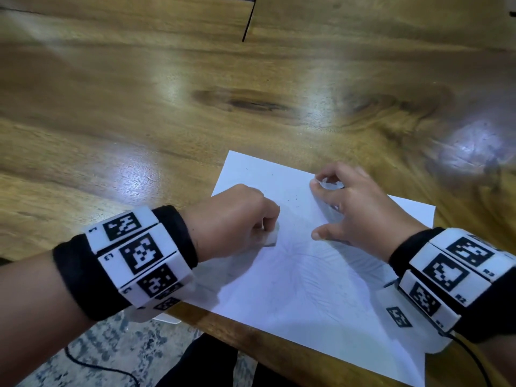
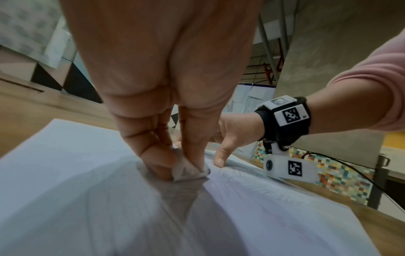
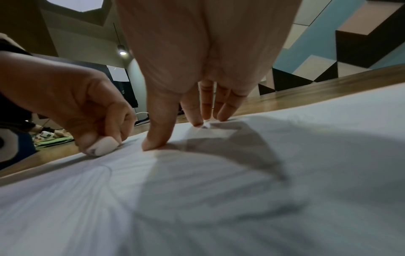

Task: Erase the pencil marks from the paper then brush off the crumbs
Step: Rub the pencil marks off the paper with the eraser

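Marker-covered wristbands (image 1: 134, 258) fill the near edge of the head view, one strapped on each forearm. Beyond them the left hand (image 1: 237, 216) is curled tight around a white eraser (image 1: 270, 236), pressing its lower corner to the paper (image 1: 293, 297), which lies on the wooden table (image 1: 167, 107) with its near corner running over the table's edge. The right hand (image 1: 360, 208) is spread, fingers arched and holding nothing, its tips planted on the sheet, most likely to pin it so the rubbing does not drag or crease it. Faint fanning pencil lines (image 1: 312, 272) cover the middle of the sheet; dark specks near the far corner may be crumbs, though they are too small to be sure.

From the left wrist, thumb and fingers (image 2: 153, 155) pinch the eraser low down, a grip that suits hard, short strokes. Much of the eraser is buried in the fingers, and the palm blocks the upper frame. A pink sleeve (image 2: 372, 86) shows on the other arm.

From the right wrist, the thumb (image 3: 156, 138) and three fingertips press flat just beside the eraser's working spot. Shadow hides the marks beneath the hand, and the blurred foreground makes the remaining lines hard to trace.
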### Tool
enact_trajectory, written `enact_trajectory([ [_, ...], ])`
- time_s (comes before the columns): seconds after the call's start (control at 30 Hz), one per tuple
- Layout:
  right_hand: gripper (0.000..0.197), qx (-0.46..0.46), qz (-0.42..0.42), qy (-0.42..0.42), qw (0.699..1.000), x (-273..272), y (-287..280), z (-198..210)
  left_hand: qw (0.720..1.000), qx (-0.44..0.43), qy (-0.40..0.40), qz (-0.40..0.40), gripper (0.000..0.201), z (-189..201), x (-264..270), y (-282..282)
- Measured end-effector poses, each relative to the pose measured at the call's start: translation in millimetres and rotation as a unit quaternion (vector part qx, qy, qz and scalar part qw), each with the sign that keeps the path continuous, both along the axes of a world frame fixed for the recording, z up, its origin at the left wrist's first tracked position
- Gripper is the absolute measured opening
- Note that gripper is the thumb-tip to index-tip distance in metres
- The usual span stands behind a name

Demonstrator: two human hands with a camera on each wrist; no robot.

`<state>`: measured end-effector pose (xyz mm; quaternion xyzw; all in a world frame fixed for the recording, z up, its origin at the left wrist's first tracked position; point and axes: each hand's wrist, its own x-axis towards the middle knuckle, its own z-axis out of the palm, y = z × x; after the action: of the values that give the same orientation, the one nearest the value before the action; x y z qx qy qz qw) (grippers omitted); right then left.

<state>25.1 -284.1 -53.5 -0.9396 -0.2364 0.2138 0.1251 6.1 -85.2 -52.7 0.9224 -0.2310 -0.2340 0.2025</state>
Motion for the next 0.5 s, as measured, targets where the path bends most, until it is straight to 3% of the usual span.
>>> enact_trajectory([
  [0.13, 0.078, 0.012, 0.020, -0.009, 1.000, -3, 7, 2, 1.000, -0.011, 0.018, 0.015, 0.010, 4, -1, 1],
  [0.33, 0.106, -0.055, 0.024, 0.021, 0.998, -4, 25, 3, 0.999, -0.019, 0.025, 0.014, 0.009, 5, 6, -6],
  [0.5, 0.104, -0.068, 0.013, 0.022, 0.997, 6, 22, 5, 0.999, 0.001, -0.002, 0.048, 0.013, 9, 29, 0],
])
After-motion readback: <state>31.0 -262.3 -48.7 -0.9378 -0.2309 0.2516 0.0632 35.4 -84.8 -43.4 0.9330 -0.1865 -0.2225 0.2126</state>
